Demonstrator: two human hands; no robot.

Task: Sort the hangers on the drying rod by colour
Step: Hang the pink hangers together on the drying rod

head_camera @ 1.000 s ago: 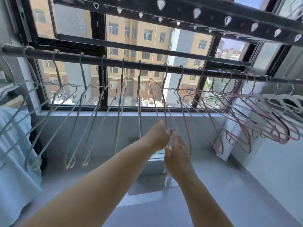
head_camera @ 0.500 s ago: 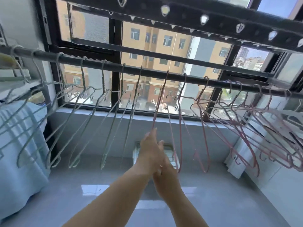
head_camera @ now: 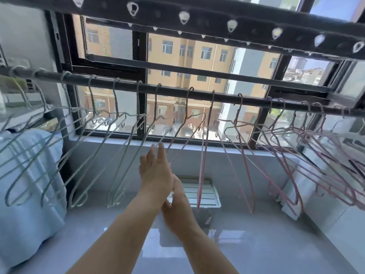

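No legible text, label, brand, number or sign is found anywhere in the view. The drying rod (head_camera: 173,91), the hangers (head_camera: 203,165) and the building fronts (head_camera: 197,56) beyond the window carry no readable marking.
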